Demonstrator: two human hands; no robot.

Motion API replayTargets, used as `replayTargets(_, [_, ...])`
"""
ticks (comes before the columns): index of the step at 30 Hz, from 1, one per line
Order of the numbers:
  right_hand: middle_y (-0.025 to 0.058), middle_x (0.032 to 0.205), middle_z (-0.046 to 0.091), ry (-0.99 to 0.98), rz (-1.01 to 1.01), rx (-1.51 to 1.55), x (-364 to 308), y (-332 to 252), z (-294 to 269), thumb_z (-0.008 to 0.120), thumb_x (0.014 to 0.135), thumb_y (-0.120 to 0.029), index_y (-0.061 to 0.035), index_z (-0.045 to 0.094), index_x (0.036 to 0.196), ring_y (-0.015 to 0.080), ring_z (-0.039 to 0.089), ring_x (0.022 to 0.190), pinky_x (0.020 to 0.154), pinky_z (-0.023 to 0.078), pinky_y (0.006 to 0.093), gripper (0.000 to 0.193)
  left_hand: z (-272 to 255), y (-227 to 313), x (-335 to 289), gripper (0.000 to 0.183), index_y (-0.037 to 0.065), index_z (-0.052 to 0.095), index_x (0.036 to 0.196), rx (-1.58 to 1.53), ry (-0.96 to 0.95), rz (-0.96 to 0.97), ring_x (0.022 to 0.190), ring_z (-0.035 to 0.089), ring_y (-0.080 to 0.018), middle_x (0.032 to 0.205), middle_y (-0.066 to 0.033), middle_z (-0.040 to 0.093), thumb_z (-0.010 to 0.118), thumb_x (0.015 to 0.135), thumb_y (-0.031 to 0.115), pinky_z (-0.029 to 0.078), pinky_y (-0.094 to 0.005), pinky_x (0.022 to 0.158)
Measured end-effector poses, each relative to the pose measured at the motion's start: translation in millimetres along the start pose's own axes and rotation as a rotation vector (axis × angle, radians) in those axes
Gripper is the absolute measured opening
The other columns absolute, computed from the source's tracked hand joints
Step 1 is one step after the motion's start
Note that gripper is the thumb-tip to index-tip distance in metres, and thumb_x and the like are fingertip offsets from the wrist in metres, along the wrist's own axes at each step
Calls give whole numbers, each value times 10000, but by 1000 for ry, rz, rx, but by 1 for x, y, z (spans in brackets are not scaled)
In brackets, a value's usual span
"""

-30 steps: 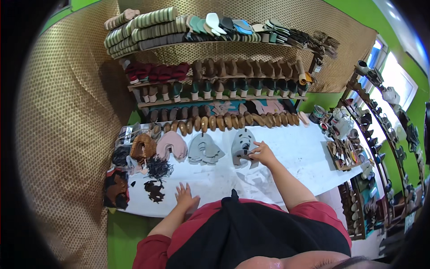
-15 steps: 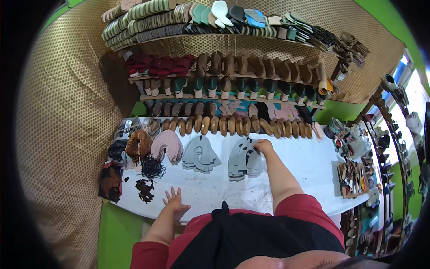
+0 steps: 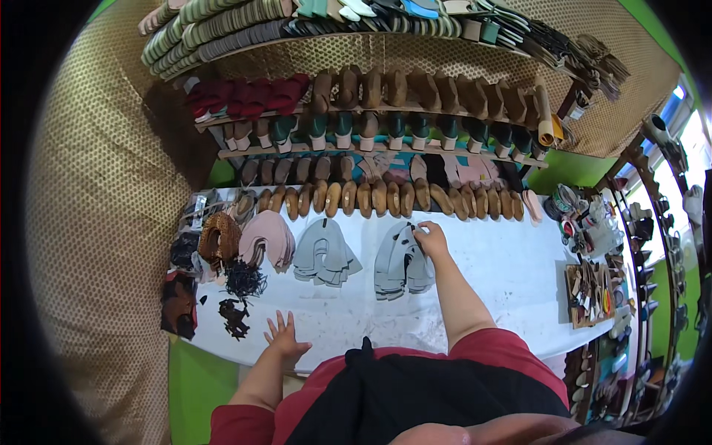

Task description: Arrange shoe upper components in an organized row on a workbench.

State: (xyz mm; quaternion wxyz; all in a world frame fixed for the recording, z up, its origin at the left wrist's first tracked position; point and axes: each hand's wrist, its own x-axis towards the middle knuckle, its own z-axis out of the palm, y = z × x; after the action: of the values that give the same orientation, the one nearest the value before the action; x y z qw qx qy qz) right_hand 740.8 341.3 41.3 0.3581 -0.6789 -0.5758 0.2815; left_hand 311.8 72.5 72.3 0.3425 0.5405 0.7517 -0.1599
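Observation:
My right hand [image 3: 431, 240] reaches forward to the right-hand stack of grey curved shoe-upper pieces [image 3: 391, 267]. Its fingertips are pinched together at the stack's upper right edge; what they hold, if anything, is too small to make out. Several small black pieces [image 3: 404, 239] lie on top of that stack. To its left is another grey upper-piece stack [image 3: 310, 263], with one black piece at its top. Near the table's front edge my left hand [image 3: 284, 339] has its fingers spread, holding nothing.
On the white table [image 3: 475, 297] lie pink upper pieces [image 3: 265, 231], a brown woven stack [image 3: 215, 245], black strips [image 3: 245, 278] and dark scraps [image 3: 234, 319]. Brown shoe lasts [image 3: 371, 199] line the back, below loaded shelves. A tool box [image 3: 589, 297] stands at right.
The whole view has shifted slightly as my head moved. My right hand stays at the grey stack with its fingertips a little differently placed. My left hand remains spread near the front edge.

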Motion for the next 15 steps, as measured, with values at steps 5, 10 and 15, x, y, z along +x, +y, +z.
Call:
replayTargets(5, [217,1186,665,-13,-56,-75,-11,-4,-16,777,752,-183,-41,709,991,386,607,1107,969,484,407,286,5,-2,5,1307,159,-78,1601,15,0,1,1478,-216,-480,1634,-210,-212,807,714,534,-18,-678,1150])
replayTargets(10, [188,1136,684,-26,-213,-157,-32,-12,-31,770,760,-132,-41,682,866,377,616,1088,1010,464,394,165,12,-12,12,1324,178,-80,1601,13,19,12,1474,-221,-485,1633,-201,-223,811,700,559,-13,-693,1142])
replayTargets(15, [123,1139,703,-16,-213,-173,-64,-34,-58,739,807,-128,-70,686,865,318,608,1143,1114,332,534,97,17,-20,16,1347,189,-101,1598,36,30,22,1477,-214,-485,1631,-190,-237,802,688,605,3,-703,1138])
